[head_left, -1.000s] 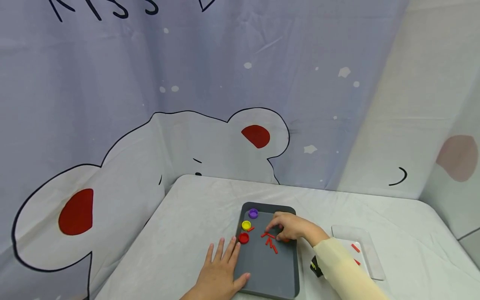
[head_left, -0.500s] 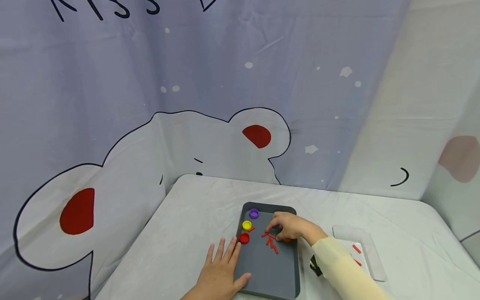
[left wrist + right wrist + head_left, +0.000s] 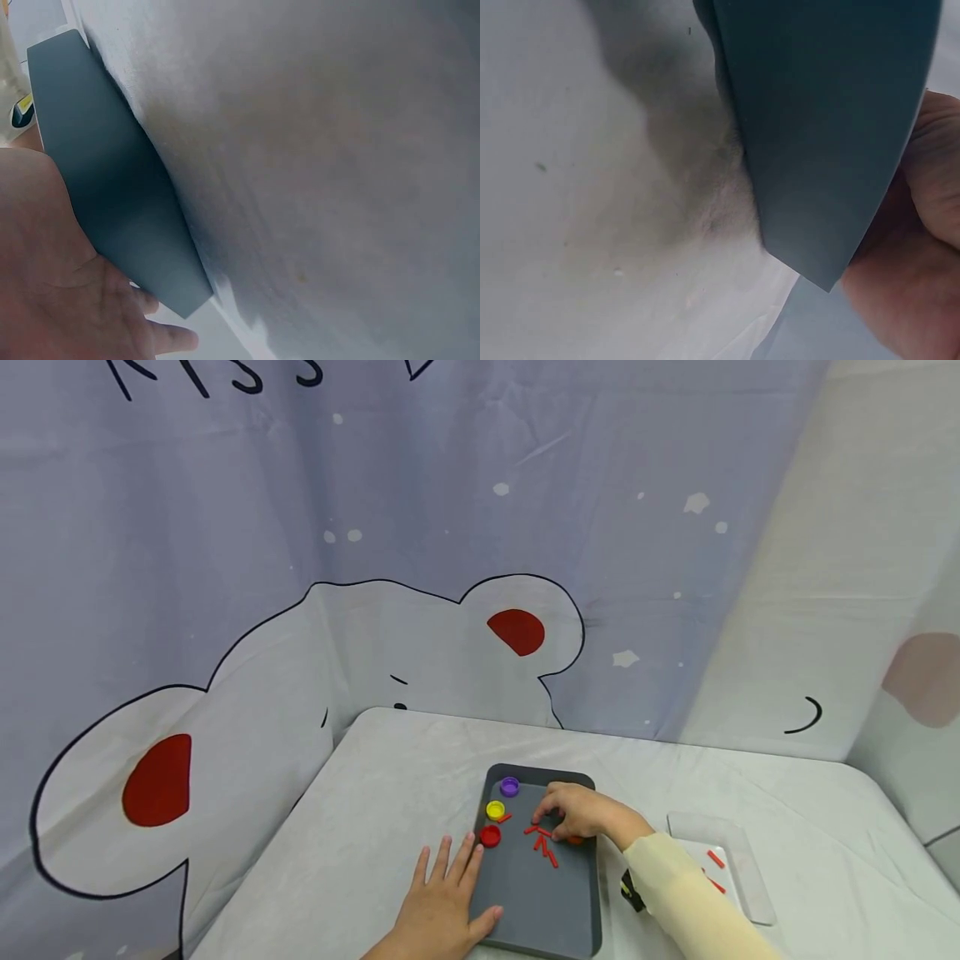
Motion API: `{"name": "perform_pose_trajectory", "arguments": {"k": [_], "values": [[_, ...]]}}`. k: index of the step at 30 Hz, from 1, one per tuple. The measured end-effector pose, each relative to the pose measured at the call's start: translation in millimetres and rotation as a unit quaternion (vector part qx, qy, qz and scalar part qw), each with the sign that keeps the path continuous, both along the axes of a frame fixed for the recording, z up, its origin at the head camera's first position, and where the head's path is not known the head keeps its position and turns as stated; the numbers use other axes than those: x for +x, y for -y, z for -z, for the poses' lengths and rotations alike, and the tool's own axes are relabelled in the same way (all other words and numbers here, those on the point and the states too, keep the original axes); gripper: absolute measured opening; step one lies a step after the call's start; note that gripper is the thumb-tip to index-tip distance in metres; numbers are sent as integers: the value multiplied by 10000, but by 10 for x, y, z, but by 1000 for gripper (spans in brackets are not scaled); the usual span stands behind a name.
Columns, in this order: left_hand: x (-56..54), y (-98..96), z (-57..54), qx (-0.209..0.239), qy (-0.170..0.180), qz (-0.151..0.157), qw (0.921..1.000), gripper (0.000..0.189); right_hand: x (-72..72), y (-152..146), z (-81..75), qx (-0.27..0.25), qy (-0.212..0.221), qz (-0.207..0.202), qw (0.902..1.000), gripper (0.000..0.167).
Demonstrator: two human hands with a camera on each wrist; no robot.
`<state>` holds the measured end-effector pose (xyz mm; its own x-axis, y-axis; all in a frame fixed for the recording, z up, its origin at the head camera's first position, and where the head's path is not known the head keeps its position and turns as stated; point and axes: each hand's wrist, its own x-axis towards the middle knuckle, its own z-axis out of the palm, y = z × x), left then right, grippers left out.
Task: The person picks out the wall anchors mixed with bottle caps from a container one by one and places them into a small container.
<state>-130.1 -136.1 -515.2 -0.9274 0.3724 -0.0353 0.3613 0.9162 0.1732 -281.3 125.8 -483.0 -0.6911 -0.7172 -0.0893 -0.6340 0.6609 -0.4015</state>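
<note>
A dark grey tray [image 3: 536, 902] lies on the cloth-covered table. My left hand [image 3: 442, 902] rests along its left edge, fingers spread and straight, thumb over the rim. My right hand [image 3: 581, 810] reaches down into the tray from the right with bent fingers. Its index fingertip and thumb tip are at opposite ends of a short red stick [image 3: 544, 832]; I cannot tell whether they pinch it. Several more red sticks [image 3: 552, 858] lie just in front. An orange piece [image 3: 574, 840] is mostly hidden beneath the right hand. Both wrist views show mainly the tray's outer wall [image 3: 112, 172].
Purple [image 3: 509, 787], yellow [image 3: 495, 811] and red [image 3: 491, 836] round caps line the tray's left side, with one red stick [image 3: 505, 818] beside the yellow one. Right of the tray stands a clear plastic box [image 3: 753, 877] with red sticks [image 3: 716, 859] in it, partly behind the right sleeve.
Both hands keep their places on the tray, and the sticks and caps lie as before. Only the head view has shifted slightly.
</note>
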Motion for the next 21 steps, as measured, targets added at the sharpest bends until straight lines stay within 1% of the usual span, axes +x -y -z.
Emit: {"name": "perform_pose_trajectory", "arguments": {"k": [9, 21], "values": [[4, -1, -9, -22, -4, 2, 10000, 85, -23, 2, 23, -59, 17, -143, 9999, 27], [14, -3, -38, -33, 107, -18, 9999, 86, -39, 0, 30, -123, 229, -279, 9993, 32]]}}
